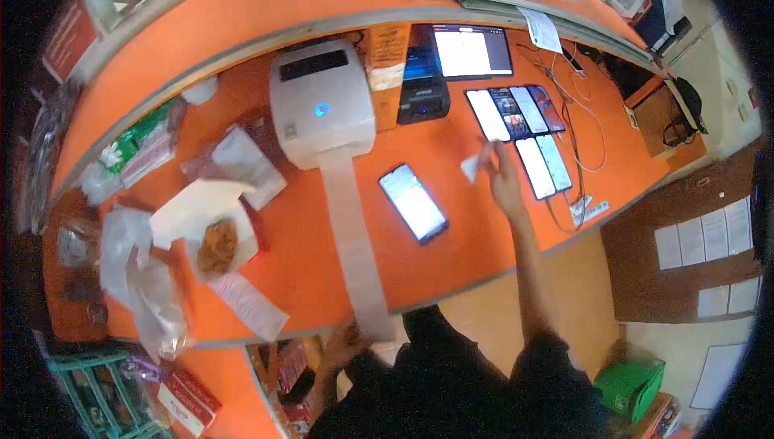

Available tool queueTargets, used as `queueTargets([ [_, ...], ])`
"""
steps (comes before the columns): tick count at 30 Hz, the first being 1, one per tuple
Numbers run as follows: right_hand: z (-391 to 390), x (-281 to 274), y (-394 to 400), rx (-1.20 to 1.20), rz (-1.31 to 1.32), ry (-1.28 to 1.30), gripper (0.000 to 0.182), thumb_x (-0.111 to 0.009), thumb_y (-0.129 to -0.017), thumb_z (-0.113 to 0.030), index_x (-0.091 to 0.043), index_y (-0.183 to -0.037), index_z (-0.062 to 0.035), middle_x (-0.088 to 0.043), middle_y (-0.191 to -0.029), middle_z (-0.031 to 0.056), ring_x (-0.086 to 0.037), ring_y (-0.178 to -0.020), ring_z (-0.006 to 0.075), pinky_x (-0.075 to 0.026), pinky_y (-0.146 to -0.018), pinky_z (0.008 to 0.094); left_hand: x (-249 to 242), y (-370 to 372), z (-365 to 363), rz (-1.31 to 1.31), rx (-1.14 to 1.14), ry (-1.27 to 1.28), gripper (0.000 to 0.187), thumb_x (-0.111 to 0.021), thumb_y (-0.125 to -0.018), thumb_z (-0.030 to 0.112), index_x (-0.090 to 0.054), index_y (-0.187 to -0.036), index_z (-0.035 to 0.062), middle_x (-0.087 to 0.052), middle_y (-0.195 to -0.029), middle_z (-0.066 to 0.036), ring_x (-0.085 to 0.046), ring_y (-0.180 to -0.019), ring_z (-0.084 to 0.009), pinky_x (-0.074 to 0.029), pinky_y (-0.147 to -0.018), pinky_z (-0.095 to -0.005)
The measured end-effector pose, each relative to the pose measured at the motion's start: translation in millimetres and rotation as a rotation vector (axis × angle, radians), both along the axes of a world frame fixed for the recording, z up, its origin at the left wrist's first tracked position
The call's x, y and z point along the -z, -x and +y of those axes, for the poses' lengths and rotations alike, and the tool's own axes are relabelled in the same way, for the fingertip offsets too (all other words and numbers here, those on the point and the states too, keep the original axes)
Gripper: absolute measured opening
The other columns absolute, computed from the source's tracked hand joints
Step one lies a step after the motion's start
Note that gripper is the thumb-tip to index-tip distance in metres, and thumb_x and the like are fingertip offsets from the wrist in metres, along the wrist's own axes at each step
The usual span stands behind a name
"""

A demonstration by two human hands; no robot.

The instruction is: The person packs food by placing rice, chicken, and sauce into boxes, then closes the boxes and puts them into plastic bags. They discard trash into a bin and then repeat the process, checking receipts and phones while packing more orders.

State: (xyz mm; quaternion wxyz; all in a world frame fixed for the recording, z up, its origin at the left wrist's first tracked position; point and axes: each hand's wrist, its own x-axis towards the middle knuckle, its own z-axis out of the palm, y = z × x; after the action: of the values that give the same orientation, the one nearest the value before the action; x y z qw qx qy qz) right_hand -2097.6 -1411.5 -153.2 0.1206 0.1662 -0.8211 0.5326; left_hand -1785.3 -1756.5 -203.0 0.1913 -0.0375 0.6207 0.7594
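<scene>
My right hand (501,183) reaches out over the orange counter (451,149) and pinches a small white slip of paper (473,166) between its fingers, close to a group of several lit phones (520,112). My left hand (343,345) hangs low at the counter's near edge, beside the end of a long white paper strip (355,253) that runs out of a white label printer (321,104). Whether the left hand grips the strip is unclear. A single phone (414,203) with a bright screen lies between the strip and my right hand.
A black card terminal (422,94) and a lit tablet (470,52) stand behind the phones. An open white box with fried food (216,244), plastic bags (149,290) and paper receipts (250,303) crowd the counter's left. Cables (582,128) trail at the right.
</scene>
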Motion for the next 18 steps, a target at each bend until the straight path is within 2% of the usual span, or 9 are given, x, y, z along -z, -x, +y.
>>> queueTargets([
  [1,5,-4,39,0.043,0.091,-0.059,0.028,-0.045,-0.097,-0.011,-0.046,-0.122,0.0000,-0.050,-0.127,0.0130,-0.051,-0.117,0.0246,-0.041,-0.101,0.0403,14,-13,2,-0.031,-0.122,-0.182,0.063,-0.072,-0.080,0.004,-0.042,-0.136,0.0009,-0.052,-0.131,-0.011,-0.048,-0.123,-0.0241,-0.039,-0.104,-0.0387],
  [4,16,-2,150,0.247,0.311,-0.330,0.019,-0.049,-0.094,-0.007,-0.054,-0.112,-0.0014,-0.060,-0.114,0.0142,-0.054,-0.116,0.0314,-0.039,-0.103,0.0402,30,-26,3,-0.219,-0.242,-0.283,0.068,-0.071,-0.078,-0.002,-0.040,-0.139,0.0025,-0.049,-0.134,-0.010,-0.046,-0.125,-0.0238,-0.039,-0.104,-0.0385],
  [6,29,-2,212,0.013,0.465,-0.280,0.027,-0.050,-0.094,-0.028,-0.059,-0.101,-0.0034,-0.062,-0.112,0.0165,-0.053,-0.117,0.0350,-0.037,-0.103,0.0433,16,-24,7,-0.286,-0.331,-0.219,0.072,-0.072,-0.076,-0.004,-0.039,-0.139,0.0029,-0.049,-0.135,-0.010,-0.047,-0.125,-0.0242,-0.040,-0.103,-0.0382],
  [7,33,4,237,0.117,0.451,-0.304,0.024,-0.052,-0.093,-0.028,-0.061,-0.096,-0.0057,-0.063,-0.113,0.0156,-0.053,-0.119,0.0340,-0.036,-0.103,0.0443,11,-21,9,-0.318,-0.377,-0.187,0.074,-0.073,-0.074,-0.005,-0.039,-0.140,0.0031,-0.049,-0.135,-0.010,-0.047,-0.125,-0.0244,-0.040,-0.103,-0.0381],
  [10,39,19,287,0.233,0.430,-0.382,0.018,-0.056,-0.090,-0.024,-0.061,-0.101,-0.0109,-0.062,-0.118,0.0109,-0.050,-0.124,0.0293,-0.036,-0.100,0.0446,17,-9,13,-0.021,-0.338,-0.059,0.078,-0.074,-0.072,-0.007,-0.038,-0.141,0.0047,-0.049,-0.136,-0.011,-0.048,-0.124,-0.0245,-0.042,-0.100,-0.0373],
  [13,45,21,318,0.160,0.441,-0.377,0.018,-0.057,-0.089,-0.022,-0.059,-0.104,-0.0141,-0.060,-0.121,0.0086,-0.050,-0.124,0.0259,-0.035,-0.099,0.0436,12,-9,15,-0.094,-0.413,-0.117,0.076,-0.073,-0.072,-0.006,-0.039,-0.139,0.0048,-0.050,-0.133,-0.010,-0.049,-0.122,-0.0239,-0.044,-0.098,-0.0370],
  [16,51,21,332,0.130,0.280,-0.387,0.020,-0.057,-0.089,-0.023,-0.059,-0.107,-0.0167,-0.059,-0.122,0.0067,-0.049,-0.123,0.0221,-0.032,-0.100,0.0440,5,-6,17,-0.133,-0.423,-0.109,0.072,-0.071,-0.073,-0.004,-0.041,-0.138,0.0047,-0.052,-0.131,-0.010,-0.051,-0.119,-0.0234,-0.044,-0.097,-0.0369],
  [18,52,27,336,0.189,0.412,-0.491,0.020,-0.057,-0.089,-0.023,-0.059,-0.108,-0.0166,-0.061,-0.114,0.0052,-0.053,-0.114,0.0233,-0.035,-0.097,0.0432,2,-5,18,-0.137,-0.426,-0.101,0.069,-0.070,-0.074,-0.003,-0.042,-0.137,0.0046,-0.053,-0.129,-0.010,-0.051,-0.118,-0.0231,-0.045,-0.096,-0.0369],
])
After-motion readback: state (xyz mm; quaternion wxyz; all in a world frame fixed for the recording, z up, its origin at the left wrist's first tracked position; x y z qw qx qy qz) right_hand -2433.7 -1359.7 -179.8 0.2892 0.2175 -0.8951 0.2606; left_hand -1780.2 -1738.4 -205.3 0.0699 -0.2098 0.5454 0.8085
